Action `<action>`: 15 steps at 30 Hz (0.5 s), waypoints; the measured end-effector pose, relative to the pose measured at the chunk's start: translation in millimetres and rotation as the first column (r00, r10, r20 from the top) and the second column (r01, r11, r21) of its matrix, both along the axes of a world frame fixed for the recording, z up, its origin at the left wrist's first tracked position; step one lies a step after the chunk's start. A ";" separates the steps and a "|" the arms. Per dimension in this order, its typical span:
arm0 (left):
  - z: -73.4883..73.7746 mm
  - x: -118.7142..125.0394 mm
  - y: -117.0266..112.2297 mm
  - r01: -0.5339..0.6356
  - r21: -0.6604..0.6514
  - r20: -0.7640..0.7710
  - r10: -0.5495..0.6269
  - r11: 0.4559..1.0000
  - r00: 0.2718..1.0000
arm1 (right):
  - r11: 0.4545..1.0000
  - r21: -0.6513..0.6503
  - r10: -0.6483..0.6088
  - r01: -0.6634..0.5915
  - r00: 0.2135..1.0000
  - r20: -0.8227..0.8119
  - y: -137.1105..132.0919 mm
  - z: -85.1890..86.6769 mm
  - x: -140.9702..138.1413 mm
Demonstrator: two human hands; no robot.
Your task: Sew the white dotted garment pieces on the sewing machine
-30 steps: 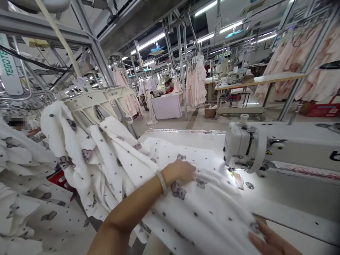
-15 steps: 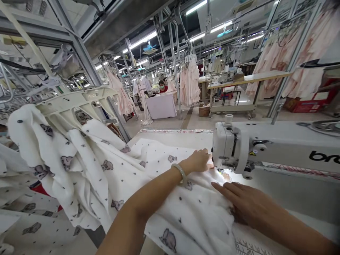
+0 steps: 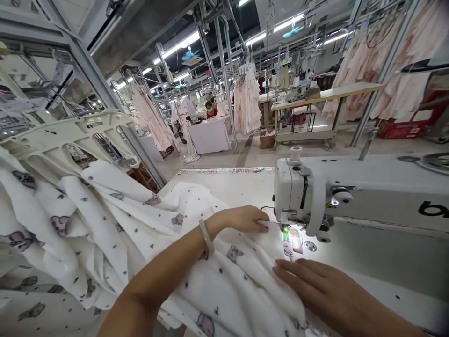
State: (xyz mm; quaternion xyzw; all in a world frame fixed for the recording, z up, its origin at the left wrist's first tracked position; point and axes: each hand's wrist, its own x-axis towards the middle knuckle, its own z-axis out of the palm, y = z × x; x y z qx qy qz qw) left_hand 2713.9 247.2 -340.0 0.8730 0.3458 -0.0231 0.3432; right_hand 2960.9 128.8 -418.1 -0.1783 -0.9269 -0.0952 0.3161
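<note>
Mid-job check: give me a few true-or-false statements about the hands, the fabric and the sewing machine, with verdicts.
1. The left hand rests on the white fabric printed with grey animals, beside the white sewing machine. True.
2. The left wrist is bare. False: it wears a pale bangle.
3. The right hand grips scissors. False: it lies flat on the fabric, holding nothing.
4. Pink garments hang on racks behind. True.

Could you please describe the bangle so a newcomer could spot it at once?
Start at the white sewing machine on the right. The left hand rests on the animal-print white fabric beside its needle end. The bangle circles that wrist: a smooth pale-green ring, while the right hand has a bare wrist.
</note>
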 end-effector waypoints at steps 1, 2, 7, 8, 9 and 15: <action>-2.0 4.2 2.0 0.005 -0.005 -0.004 -0.005 1.000 1.000 | 0.999 -0.013 -0.050 0.050 0.999 -0.008 3.3 -6.0 0.0; -3.6 7.9 4.3 0.001 -0.011 -0.006 -0.001 1.000 1.000 | 0.995 -0.038 -0.090 0.090 0.996 -0.005 6.3 -11.1 -0.1; -4.6 19.0 13.8 -0.065 -0.043 -0.028 0.064 0.997 0.998 | 0.994 -0.095 -0.045 0.045 0.999 -0.002 9.4 -12.5 2.4; -4.5 20.7 13.8 -0.070 -0.063 -0.032 0.068 0.996 0.997 | 0.998 -0.057 -0.023 0.022 0.999 -0.027 7.3 -9.1 3.8; -4.9 22.5 12.9 -0.069 -0.088 -0.034 0.066 0.994 0.997 | 1.000 -0.019 -0.011 0.010 0.998 -0.055 4.7 -5.2 5.5; -23.1 34.0 -5.8 -0.141 -0.013 0.014 0.141 0.990 0.990 | 1.000 -0.018 0.006 -0.007 1.000 -0.021 0.1 9.3 8.2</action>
